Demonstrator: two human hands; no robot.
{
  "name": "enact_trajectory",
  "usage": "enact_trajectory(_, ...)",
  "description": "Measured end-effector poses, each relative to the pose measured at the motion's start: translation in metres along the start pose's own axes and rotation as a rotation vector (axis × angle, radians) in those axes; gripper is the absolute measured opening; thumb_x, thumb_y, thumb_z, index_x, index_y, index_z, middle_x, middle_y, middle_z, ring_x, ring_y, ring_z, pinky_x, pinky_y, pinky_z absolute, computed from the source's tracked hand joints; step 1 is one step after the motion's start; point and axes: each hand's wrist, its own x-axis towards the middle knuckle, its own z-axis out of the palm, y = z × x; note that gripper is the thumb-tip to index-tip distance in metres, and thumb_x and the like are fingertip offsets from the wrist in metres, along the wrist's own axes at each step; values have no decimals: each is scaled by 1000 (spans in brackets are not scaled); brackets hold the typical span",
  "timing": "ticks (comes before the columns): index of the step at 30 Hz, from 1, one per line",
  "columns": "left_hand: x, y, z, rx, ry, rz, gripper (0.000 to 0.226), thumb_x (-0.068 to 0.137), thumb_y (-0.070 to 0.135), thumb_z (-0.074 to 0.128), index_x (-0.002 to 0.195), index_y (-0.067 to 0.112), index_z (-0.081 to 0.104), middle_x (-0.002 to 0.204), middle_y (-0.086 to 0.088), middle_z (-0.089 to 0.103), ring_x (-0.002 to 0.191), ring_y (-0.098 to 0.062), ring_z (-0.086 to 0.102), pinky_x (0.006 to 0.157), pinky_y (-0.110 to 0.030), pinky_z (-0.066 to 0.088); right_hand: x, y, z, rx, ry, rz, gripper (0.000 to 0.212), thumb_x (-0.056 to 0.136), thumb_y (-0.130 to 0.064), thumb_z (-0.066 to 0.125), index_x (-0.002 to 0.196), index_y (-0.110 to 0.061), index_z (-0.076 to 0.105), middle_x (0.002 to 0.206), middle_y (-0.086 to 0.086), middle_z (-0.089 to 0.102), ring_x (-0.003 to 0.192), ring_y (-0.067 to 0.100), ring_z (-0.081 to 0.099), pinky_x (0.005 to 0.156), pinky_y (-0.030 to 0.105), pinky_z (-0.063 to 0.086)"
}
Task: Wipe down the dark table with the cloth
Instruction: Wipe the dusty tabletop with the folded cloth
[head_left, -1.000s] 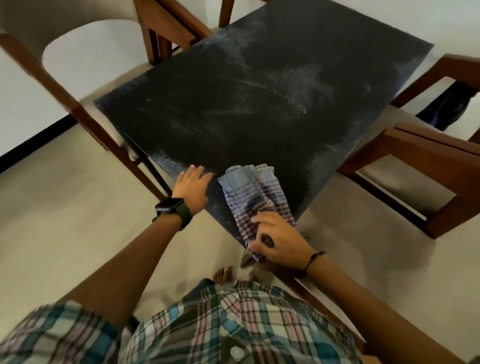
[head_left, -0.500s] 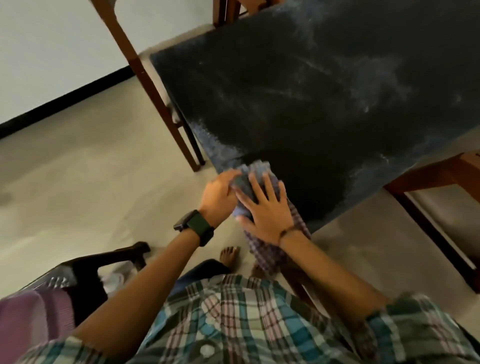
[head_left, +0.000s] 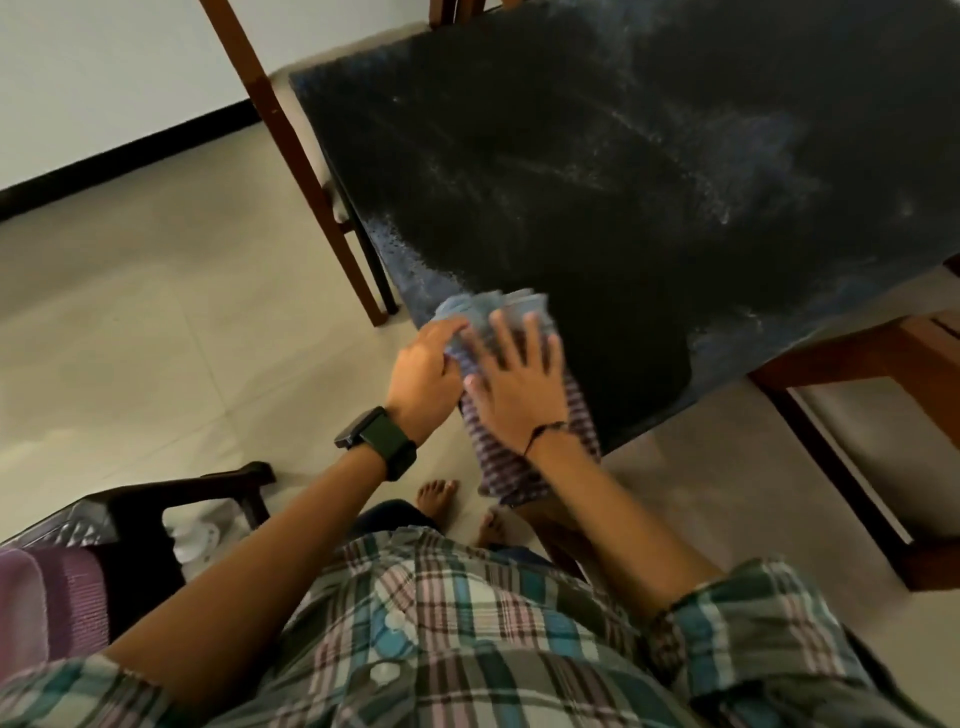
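The dark table (head_left: 649, 171) fills the upper right, its top streaked with pale dust. A checked blue and purple cloth (head_left: 498, 317) lies over the table's near corner and hangs down past the edge. My right hand (head_left: 519, 379) presses flat on the cloth with fingers spread. My left hand (head_left: 426, 369), with a dark watch on its wrist, touches the cloth's left edge at the table corner; its fingertips are blurred.
A wooden chair (head_left: 291, 156) stands at the table's left side and another wooden chair (head_left: 883, 364) at the right. A dark plastic chair (head_left: 171, 499) with a purple cloth sits at lower left. My bare feet (head_left: 436, 493) stand on the pale tiled floor.
My right hand went from gripping the cloth's hanging end to pressing flat on it near the corner. My left hand moved over against the cloth. The view shifted left.
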Motion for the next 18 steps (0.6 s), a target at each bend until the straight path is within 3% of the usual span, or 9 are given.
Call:
enact_trajectory(3,6,2,4,32,-2,-32,39,88,-1,41,123,11,51,130,-11,53,118,-25,50,91,-22,34,-46,-4,11,28,2,-116,59,89,-47,26,146,-32,25,156,4,23,143,34,16,113,56,13)
enact_trajectory(6,6,5,7,39,-56,-15,45,86,-6,38,125,12,49,133,-9,51,123,-23,46,97,-23,33,-71,53,13,-4,27,27,58,89,-44,30,145,-30,26,152,5,31,139,33,29,111,54,21)
enact_trajectory(8,2,8,9,36,-89,-2,46,86,-5,37,127,13,48,135,-8,49,125,-20,44,98,-22,31,-62,103,4,-28,65,179,55,95,-40,29,148,-28,21,155,8,24,141,34,24,110,57,21)
enact_trajectory(11,-8,4,8,54,-111,10,46,87,-4,36,128,14,46,136,-6,47,126,-19,42,98,-21,30,-25,164,-17,71,29,439,56,99,-39,29,150,-30,8,159,8,7,145,33,3,114,57,9)
enact_trajectory(14,-14,-4,3,38,-78,-33,45,88,-3,35,128,15,46,136,-7,48,125,-21,43,97,-23,33,11,159,-25,101,25,559,58,99,-44,25,150,-32,3,159,8,1,144,37,-4,114,59,3)
enact_trajectory(18,-16,1,-1,29,-23,-47,43,88,-5,36,125,11,48,131,-11,52,118,-24,49,88,-18,33,15,50,-13,0,51,219,61,92,-52,17,149,-32,9,158,11,8,142,43,7,111,61,10)
